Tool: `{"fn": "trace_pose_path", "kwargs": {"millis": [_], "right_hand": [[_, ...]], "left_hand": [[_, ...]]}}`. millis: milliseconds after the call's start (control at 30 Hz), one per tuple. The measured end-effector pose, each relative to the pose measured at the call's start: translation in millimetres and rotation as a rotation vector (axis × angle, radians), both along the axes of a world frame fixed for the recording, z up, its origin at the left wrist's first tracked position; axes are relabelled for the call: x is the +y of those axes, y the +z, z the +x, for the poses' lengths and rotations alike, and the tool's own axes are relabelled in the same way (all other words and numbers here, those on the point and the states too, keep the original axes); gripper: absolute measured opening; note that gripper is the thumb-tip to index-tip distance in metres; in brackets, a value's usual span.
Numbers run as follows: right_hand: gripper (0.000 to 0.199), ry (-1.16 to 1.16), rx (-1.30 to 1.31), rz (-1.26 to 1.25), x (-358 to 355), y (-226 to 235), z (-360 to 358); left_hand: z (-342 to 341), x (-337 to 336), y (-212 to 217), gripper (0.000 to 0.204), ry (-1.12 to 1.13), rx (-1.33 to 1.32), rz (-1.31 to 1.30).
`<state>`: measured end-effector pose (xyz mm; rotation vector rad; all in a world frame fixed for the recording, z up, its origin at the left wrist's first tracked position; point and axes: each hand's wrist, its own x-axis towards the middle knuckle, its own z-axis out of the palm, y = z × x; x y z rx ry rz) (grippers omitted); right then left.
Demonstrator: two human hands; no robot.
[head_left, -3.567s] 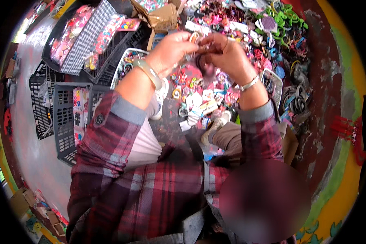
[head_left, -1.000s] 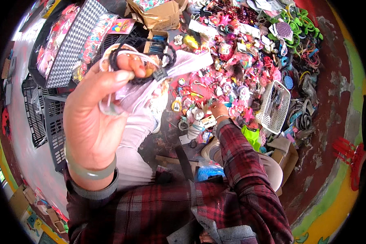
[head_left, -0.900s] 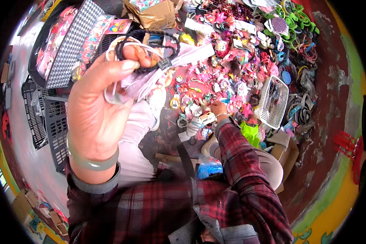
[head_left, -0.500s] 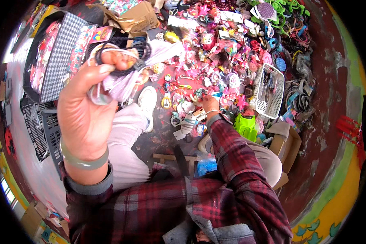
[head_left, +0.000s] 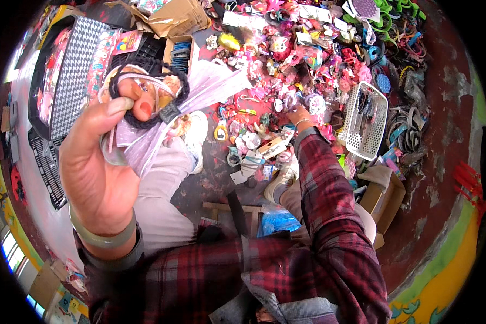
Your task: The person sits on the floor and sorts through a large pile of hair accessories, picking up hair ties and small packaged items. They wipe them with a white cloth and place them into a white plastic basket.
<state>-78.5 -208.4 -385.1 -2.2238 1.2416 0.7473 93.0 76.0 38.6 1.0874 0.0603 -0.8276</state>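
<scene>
Raised high on the left, my left hand (head_left: 100, 167) is closed on a bunch of hair ties (head_left: 183, 89). Black and pale elastic loops circle its fingertips, and a sheer lilac ribbon (head_left: 216, 83) fans out to the right. My right hand (head_left: 299, 115) reaches down into a wide pile of hair accessories (head_left: 275, 70), mostly pink and red. Its fingers are small and partly lost among the pieces, so whether it grips one cannot be made out. A white flower-like piece (head_left: 250, 140) and a carded item (head_left: 275, 144) lie just left of the right forearm.
A white perforated basket (head_left: 366, 121) stands right of the pile, with green pieces (head_left: 407, 11) beyond. An open cardboard box (head_left: 386, 202) sits near my right knee. At the left are a houndstooth-patterned case (head_left: 75, 70) and dark crates (head_left: 46, 162). Blue plastic (head_left: 278, 220) lies below, between my legs.
My left hand has shifted slightly left and down, and the ribbon shows more spread out. My right hand has moved farther up and right into the pile. The view has shifted a little.
</scene>
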Motion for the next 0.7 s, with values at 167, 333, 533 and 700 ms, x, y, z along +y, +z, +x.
{"fn": "trace_pose_path", "kwargs": {"millis": [167,333,533,700], "right_hand": [[0.036,-0.118,-0.152,-0.192,61,34,24],[0.030,0.369,-0.417,-0.073,119,8,42],[0.033,0.252,-0.124,0.033,137,-11,53],[0.027,-0.121,-0.318,0.457,113,-5,38]], "left_hand": [[-4,2,-1,0.025,-0.002,-0.032,-0.006],[-1,2,1,0.024,-0.011,0.010,-0.055],[4,8,-5,0.022,-0.048,0.005,-0.045],[4,15,-6,0.021,-0.039,-0.016,-0.065]]}}
